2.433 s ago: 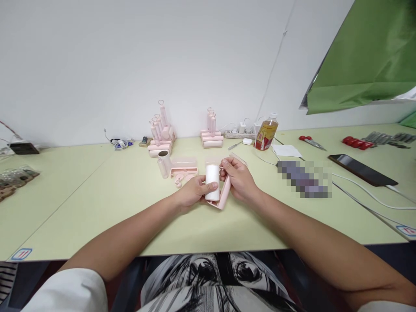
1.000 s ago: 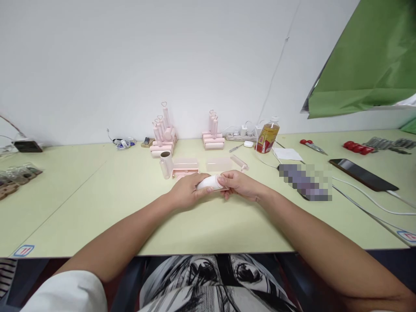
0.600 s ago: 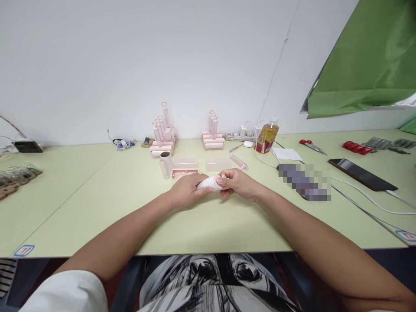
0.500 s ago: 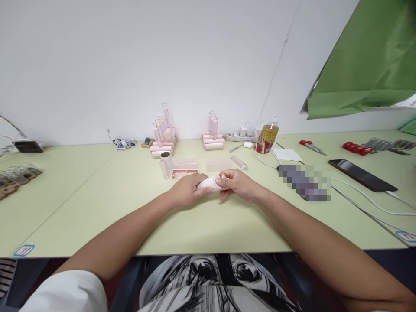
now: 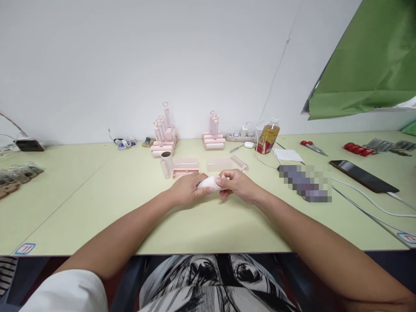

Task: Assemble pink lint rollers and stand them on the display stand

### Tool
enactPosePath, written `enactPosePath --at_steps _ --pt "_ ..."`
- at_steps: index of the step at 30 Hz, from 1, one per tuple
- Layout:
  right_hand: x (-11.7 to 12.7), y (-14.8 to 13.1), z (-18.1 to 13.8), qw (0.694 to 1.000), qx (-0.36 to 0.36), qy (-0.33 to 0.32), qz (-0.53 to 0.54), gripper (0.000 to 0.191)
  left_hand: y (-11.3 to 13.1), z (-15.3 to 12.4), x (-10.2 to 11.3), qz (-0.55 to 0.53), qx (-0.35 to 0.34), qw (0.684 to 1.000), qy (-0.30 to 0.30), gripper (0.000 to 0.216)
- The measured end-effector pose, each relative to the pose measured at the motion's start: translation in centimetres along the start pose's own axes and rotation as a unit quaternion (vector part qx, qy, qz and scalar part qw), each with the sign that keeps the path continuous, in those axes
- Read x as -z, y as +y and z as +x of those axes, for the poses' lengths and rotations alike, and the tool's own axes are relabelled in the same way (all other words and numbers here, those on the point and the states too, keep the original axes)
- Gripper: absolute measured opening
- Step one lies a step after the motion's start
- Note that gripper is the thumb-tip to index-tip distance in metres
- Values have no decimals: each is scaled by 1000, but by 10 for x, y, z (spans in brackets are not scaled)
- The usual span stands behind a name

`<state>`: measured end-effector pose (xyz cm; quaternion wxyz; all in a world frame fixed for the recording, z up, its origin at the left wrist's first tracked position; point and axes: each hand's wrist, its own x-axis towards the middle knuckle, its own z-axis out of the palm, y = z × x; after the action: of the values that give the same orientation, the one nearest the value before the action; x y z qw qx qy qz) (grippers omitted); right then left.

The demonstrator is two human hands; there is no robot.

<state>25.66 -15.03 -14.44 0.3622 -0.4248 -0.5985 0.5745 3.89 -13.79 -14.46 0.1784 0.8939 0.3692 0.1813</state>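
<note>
Both my hands meet at the middle of the pale green table (image 5: 97, 203). My left hand (image 5: 186, 190) is wrapped round a white lint roller roll (image 5: 208, 182) that lies on its side. My right hand (image 5: 236, 185) pinches the roll's right end with fingers closed. The pink frame of the roller is hidden under my hands. Just behind them lie a pink case (image 5: 185, 167), an upright pink tube (image 5: 167, 164), a clear cover (image 5: 219, 164) and a loose pink handle (image 5: 239, 162).
Two stacks of pink roller parts (image 5: 163, 132) (image 5: 212, 134) stand by the wall. A drink bottle (image 5: 268, 136), power strip (image 5: 240, 136), red scissors (image 5: 312, 144), a phone (image 5: 362, 175) with white cables (image 5: 367, 195) lie right. Small packets (image 5: 17, 173) sit at far left.
The roll stood upright in its pink frame between my hands 2.4 s ago; it now lies on its side, low over the table. Over the last second my hands barely move.
</note>
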Motion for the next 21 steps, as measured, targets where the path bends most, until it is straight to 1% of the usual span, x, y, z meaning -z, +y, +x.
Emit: enactPosePath --at_steps 4,7,9,12,14,17,21 --pt "0 4 4 1000 12 20 -11 50 -1 0 -2 -1 29 999 22 55" --pt "1 7 7 997 46 54 -32 48 -1 0 -3 4 49 998 44 56" --pt "3 10 9 995 65 65 -47 48 -1 0 -4 20 55 997 51 57" --pt "5 15 9 992 77 50 -82 46 2 -1 -6 44 56 996 52 59" --pt "4 18 9 987 88 40 -128 44 4 -2 -8 57 63 995 51 62" --pt "3 22 10 973 109 50 -197 42 6 -2 -10 67 72 994 48 65" --pt "3 23 11 965 114 72 -227 37 8 -1 -12 71 71 994 46 62"
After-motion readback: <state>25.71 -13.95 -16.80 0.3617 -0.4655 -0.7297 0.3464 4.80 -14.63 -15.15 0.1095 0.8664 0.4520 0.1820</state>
